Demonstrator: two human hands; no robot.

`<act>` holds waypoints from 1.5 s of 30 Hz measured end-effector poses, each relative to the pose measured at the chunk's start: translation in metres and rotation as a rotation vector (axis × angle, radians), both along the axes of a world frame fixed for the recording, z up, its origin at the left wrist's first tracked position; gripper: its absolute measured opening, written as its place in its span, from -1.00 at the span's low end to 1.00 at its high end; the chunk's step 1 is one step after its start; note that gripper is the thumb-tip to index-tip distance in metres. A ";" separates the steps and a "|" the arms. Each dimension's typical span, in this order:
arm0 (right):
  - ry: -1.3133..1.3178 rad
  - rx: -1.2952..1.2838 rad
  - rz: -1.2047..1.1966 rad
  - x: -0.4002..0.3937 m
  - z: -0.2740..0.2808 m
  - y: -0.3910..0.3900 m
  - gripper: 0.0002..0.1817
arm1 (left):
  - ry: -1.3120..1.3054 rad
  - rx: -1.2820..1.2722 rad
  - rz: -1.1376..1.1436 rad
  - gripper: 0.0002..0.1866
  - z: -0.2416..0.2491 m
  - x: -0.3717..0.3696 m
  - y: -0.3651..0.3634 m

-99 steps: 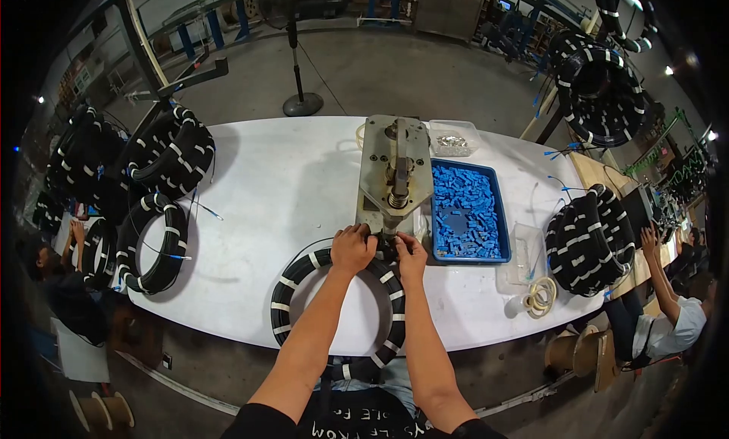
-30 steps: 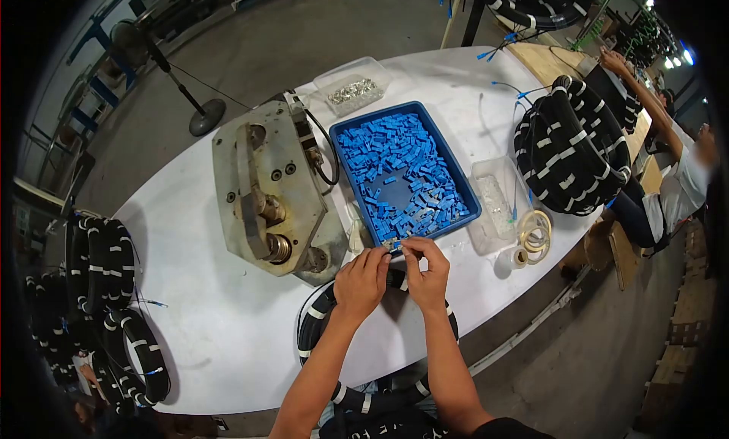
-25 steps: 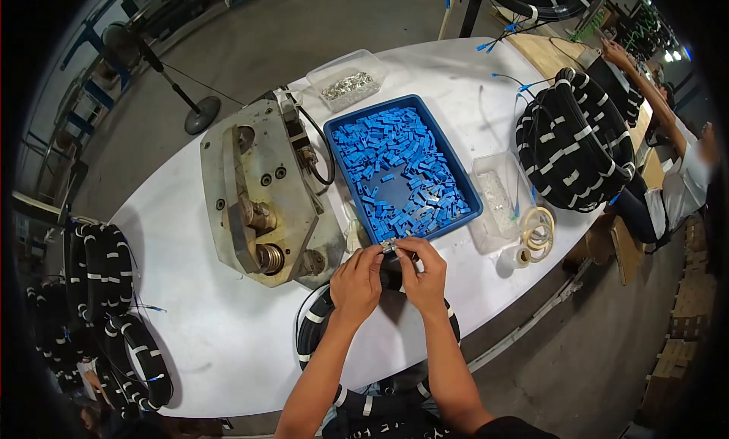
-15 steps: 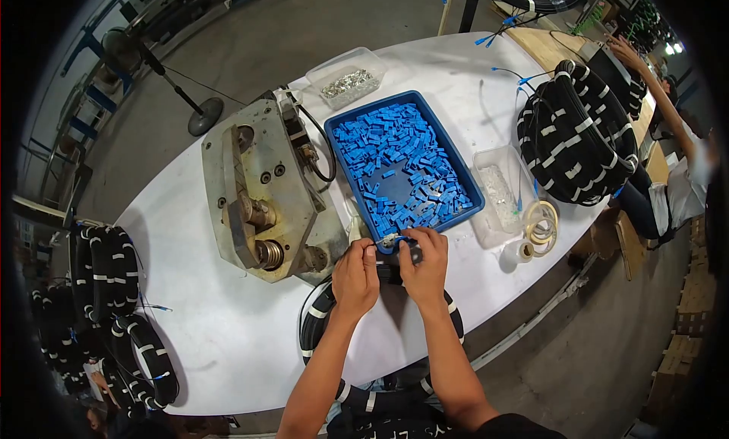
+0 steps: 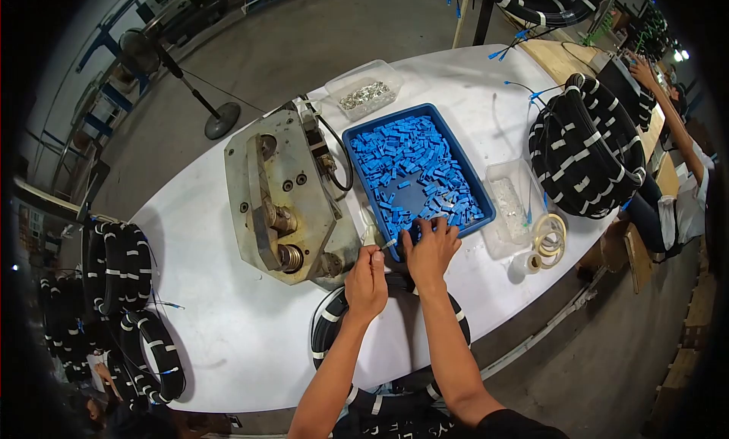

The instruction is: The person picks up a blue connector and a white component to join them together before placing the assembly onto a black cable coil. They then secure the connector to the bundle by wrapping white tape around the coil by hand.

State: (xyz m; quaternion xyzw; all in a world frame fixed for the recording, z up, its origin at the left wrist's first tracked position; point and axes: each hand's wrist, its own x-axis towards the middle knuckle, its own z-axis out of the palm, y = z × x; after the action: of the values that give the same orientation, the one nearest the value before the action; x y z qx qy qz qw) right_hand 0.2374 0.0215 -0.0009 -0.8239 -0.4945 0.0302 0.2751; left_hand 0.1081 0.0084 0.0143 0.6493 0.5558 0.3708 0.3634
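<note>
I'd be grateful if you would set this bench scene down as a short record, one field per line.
left hand: fingers pinch a thin strand with a pale tip
right hand: over the near edge of the blue tray; its grip is unclear
tray contents: many small blue pieces
left of tray: metal machine
beyond tray: clear box holding silvery pieces
below hands: black coil with white bands
table's right side: banded black coils, pale rings
background: standing fan
</note>
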 end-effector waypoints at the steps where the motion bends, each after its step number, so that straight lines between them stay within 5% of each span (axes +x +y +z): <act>1: -0.002 0.021 0.005 0.001 -0.001 0.001 -0.63 | -0.033 -0.009 0.002 -0.70 -0.002 0.000 0.001; 20: 0.092 0.325 0.040 0.001 0.003 0.000 -0.66 | -0.300 0.102 -0.148 -0.80 -0.017 -0.006 0.001; 22: 0.416 0.545 0.230 0.001 0.004 -0.002 -0.66 | -0.308 0.087 -0.140 -0.82 -0.011 -0.006 0.001; 25: 0.792 0.506 0.292 -0.003 0.017 -0.017 -0.71 | -0.394 0.152 -0.140 -0.82 -0.024 -0.005 0.005; 31: 1.049 0.524 0.555 -0.007 0.022 -0.019 -0.77 | -0.384 0.142 -0.094 -0.80 -0.018 -0.009 0.002; 42: 0.982 0.534 0.695 -0.010 0.022 -0.019 -0.71 | -0.550 0.138 -0.054 -0.86 -0.034 -0.011 0.005; 45: 1.141 0.568 0.629 -0.013 0.030 -0.022 -0.71 | -0.542 0.129 -0.067 -0.81 -0.032 -0.013 0.006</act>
State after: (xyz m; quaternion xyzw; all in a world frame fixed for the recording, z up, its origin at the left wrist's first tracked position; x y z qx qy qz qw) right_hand 0.2244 -0.0005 0.0287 -0.3939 -0.4765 0.4050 0.6736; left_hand 0.0955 0.0146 -0.0172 0.5664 0.3917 0.5533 0.4687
